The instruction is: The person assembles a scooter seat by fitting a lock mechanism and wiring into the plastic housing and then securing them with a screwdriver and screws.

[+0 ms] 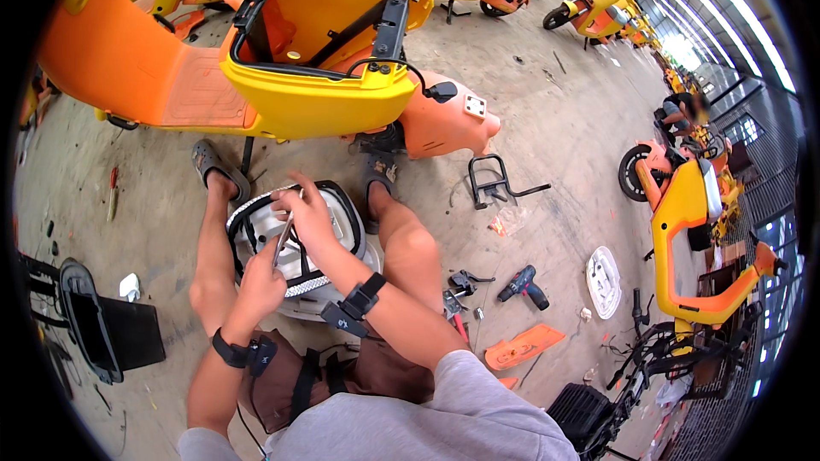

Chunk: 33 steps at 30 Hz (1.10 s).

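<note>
My left hand (262, 283) is closed around a slim metal hand tool (284, 237); its exact kind is hard to make out. The tool slants up and right over a rounded white-and-black part (342, 215) that looks like an upturned scooter seat, resting between my legs. A pale, textured strip runs along part of its rim. Over its far side, my right hand (312, 220) reaches in with fingers stretched and apart, close to the tool's upper end. Whether those fingertips touch the tool or the seat is unclear.
A yellow-and-orange scooter (325, 111) with an uncovered seat compartment stands ahead. On the floor to my right lie a cordless drill (523, 288), a brake lever (469, 282), a black tubular bracket (495, 185), an orange panel (523, 347) and a white shell (604, 282). A screwdriver (113, 192) lies left.
</note>
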Each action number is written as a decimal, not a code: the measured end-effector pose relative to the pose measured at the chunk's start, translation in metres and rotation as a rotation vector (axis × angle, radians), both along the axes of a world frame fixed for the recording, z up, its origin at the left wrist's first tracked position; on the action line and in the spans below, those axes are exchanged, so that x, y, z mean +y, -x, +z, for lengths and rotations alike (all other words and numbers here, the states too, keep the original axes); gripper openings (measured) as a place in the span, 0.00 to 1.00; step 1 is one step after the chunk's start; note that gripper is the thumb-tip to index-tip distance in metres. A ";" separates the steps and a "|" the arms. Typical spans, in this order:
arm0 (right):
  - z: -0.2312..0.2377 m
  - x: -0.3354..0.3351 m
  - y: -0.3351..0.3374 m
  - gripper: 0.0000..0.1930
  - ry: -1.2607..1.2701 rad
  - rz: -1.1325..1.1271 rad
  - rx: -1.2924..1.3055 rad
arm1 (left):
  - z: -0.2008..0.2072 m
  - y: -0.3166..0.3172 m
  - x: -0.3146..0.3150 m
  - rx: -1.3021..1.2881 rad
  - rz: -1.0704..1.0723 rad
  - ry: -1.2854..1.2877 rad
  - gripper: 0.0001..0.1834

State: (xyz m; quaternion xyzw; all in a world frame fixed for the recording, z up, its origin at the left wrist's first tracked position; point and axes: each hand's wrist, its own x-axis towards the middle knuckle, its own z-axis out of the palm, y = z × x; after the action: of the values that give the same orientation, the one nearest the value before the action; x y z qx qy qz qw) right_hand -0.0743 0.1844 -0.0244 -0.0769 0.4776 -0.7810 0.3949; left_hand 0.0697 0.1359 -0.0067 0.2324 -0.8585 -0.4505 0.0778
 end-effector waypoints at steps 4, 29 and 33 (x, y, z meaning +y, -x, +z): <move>0.003 0.003 0.014 0.17 0.309 0.132 -0.445 | -0.014 0.002 -0.006 0.025 0.033 0.038 0.23; -0.012 0.025 0.000 0.14 0.106 -0.183 -0.269 | 0.009 0.021 0.009 -0.223 -0.099 0.571 0.14; -0.012 0.028 0.002 0.13 0.117 -0.191 -0.270 | 0.006 0.029 0.008 -0.070 -0.072 0.747 0.13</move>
State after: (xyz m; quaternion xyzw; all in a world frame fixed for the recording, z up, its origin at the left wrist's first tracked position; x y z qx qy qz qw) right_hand -0.0759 0.2128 -0.0366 0.0513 0.3791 -0.8447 0.3742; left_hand 0.0411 0.1440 -0.0006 0.1728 -0.9734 -0.1007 0.1120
